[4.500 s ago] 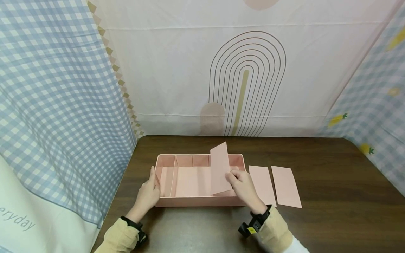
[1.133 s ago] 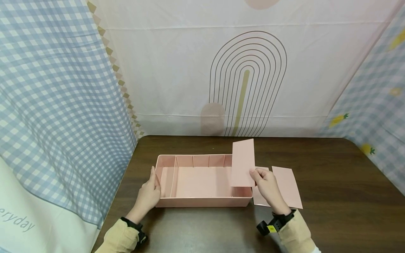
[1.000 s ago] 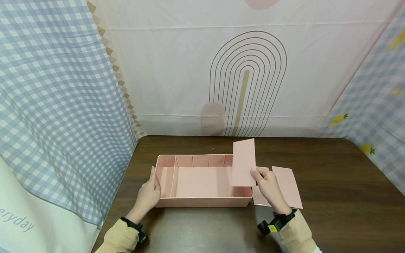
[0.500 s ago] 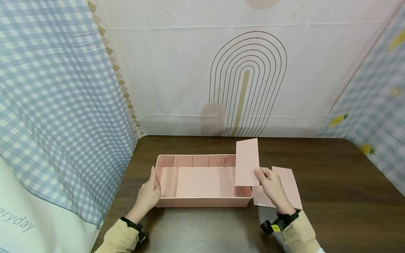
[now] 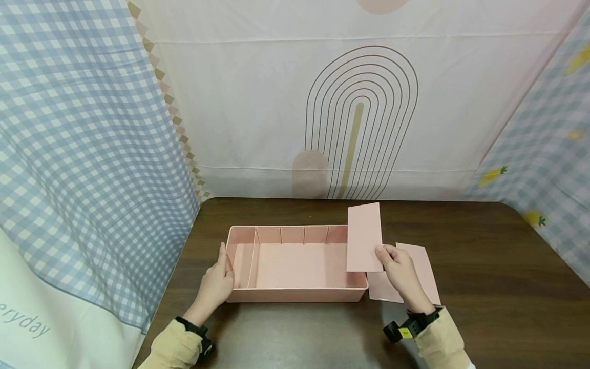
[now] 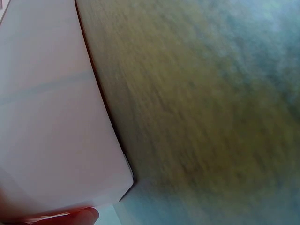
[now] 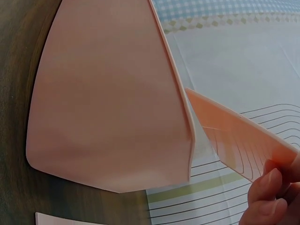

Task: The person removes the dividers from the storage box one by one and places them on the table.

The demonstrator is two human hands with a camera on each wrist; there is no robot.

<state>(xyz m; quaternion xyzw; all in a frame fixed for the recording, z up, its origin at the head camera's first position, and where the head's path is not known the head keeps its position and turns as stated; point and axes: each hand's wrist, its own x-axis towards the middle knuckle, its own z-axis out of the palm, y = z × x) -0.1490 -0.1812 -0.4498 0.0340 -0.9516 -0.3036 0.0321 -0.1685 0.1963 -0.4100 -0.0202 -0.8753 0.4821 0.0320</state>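
Note:
In the head view, my left hand (image 5: 216, 279) rests against the left end of a long pink plastic organizer box (image 5: 295, 295), its fingers extended along the outer wall. A fingertip (image 6: 84, 215) shows at the box end in the left wrist view. With thumb and fingers, my right hand (image 5: 401, 269) pinches a thin pink divider panel (image 5: 364, 236) by its lower right corner. That panel stands raised over the box's right end and overlaps it. One upright divider (image 5: 253, 259) crosses the box near its left end; grooves line the back wall.
Two more pink panels lie flat on the dark wooden table (image 5: 498, 287), right of the box: the nearer panel (image 5: 382, 287), partly hidden by my right hand, and the outer panel (image 5: 420, 266). A patterned white cloth (image 5: 249, 118) hangs behind; blue checked cloth hangs at both sides.
My right hand has carried the pinched divider panel rightward, from over the box's right-middle part to its right end, and turned its face more toward me. My left hand has stayed put.

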